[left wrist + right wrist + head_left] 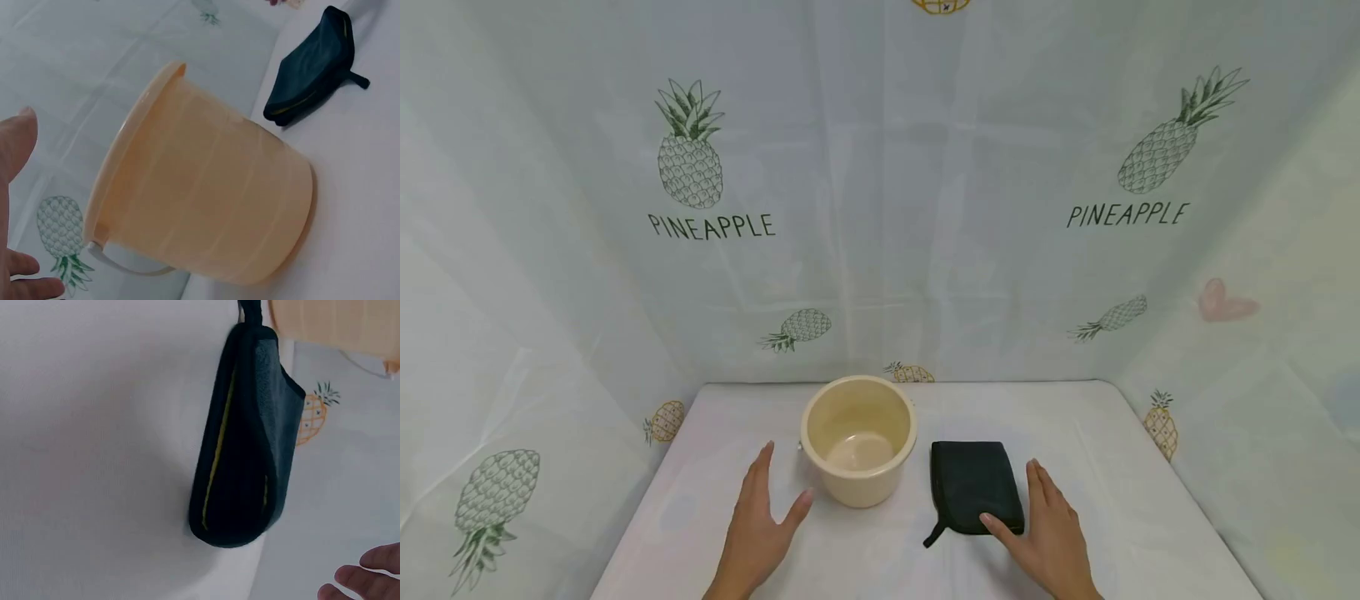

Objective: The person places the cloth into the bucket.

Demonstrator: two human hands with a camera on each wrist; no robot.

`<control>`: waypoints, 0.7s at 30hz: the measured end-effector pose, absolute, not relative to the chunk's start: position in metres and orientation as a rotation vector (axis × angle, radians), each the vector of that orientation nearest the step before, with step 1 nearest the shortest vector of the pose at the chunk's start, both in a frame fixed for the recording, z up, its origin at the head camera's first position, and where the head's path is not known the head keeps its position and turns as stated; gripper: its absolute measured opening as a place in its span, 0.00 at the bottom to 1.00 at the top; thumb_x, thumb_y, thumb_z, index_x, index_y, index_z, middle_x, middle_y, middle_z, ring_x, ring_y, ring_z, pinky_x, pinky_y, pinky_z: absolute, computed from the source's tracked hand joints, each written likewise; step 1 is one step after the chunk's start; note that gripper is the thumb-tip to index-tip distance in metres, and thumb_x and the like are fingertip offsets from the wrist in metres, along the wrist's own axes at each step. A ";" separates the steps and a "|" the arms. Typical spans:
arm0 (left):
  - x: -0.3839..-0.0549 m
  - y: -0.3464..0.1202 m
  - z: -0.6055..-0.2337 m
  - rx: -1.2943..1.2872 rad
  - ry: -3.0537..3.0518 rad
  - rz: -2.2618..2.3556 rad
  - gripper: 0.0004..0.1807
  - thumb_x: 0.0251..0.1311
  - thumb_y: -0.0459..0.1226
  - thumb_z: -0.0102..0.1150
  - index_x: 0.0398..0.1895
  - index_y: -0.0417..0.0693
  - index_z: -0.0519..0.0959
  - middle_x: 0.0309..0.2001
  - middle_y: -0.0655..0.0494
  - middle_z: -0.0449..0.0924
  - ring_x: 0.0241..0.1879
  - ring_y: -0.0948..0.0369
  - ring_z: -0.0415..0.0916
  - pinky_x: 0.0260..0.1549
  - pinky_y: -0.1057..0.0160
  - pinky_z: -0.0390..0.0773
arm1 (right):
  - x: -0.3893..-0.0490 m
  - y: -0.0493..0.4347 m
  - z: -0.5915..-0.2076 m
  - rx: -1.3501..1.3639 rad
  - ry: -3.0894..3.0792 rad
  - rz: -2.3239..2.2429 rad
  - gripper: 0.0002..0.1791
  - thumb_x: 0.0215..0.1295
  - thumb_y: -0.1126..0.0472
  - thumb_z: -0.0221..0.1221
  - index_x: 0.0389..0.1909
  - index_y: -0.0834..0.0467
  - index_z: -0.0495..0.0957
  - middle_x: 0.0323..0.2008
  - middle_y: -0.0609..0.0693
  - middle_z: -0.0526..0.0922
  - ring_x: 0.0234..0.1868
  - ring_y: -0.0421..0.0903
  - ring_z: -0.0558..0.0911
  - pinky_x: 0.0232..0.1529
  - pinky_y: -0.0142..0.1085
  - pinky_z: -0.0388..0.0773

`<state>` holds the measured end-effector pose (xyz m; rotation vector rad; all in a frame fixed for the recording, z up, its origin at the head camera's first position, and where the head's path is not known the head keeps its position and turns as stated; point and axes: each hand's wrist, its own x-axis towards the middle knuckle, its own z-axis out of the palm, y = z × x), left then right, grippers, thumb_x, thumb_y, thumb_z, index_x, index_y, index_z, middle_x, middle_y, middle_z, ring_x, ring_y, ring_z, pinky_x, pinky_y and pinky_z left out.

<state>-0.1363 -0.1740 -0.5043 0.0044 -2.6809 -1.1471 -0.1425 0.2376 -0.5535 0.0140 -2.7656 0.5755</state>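
Note:
A cream plastic bucket [861, 490] stands upright on the white-covered table. Its thin handle [131, 269] hangs down the side in the left wrist view. To the bucket's right lies a dark folded cloth piece [973, 483] with a short hanging loop [934, 533]; the right wrist view looks into its open fold, edged with yellow stitching. My left hand [756, 533] is at the bucket's near left, fingers extended and thumb spread, holding nothing. Beside the cloth piece is my right hand [1048, 537], also spread, its thumb overlapping the cloth's near corner in the head view.
A pale sheet [880, 208] printed with pineapples rises behind the table and along both sides. The white table surface [1120, 533] ends at a straight back edge just behind the bucket.

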 end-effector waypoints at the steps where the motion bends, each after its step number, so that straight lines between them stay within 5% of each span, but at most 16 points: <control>1: -0.138 -0.173 -0.505 -0.008 -2.659 -1.172 0.57 0.67 0.62 0.64 0.86 0.45 0.47 0.82 0.37 0.49 0.79 0.34 0.50 0.69 0.25 0.59 | -0.144 0.237 -0.554 0.015 -2.771 0.588 0.65 0.57 0.29 0.70 0.76 0.76 0.58 0.73 0.76 0.64 0.68 0.76 0.70 0.59 0.77 0.68; 21: -0.169 -0.163 -0.516 -0.142 -2.477 -1.334 0.61 0.54 0.48 0.80 0.83 0.37 0.52 0.81 0.36 0.54 0.78 0.35 0.54 0.71 0.28 0.59 | -0.174 0.231 -0.585 0.013 -2.832 0.650 0.73 0.49 0.24 0.72 0.77 0.75 0.56 0.75 0.75 0.62 0.71 0.74 0.67 0.64 0.71 0.70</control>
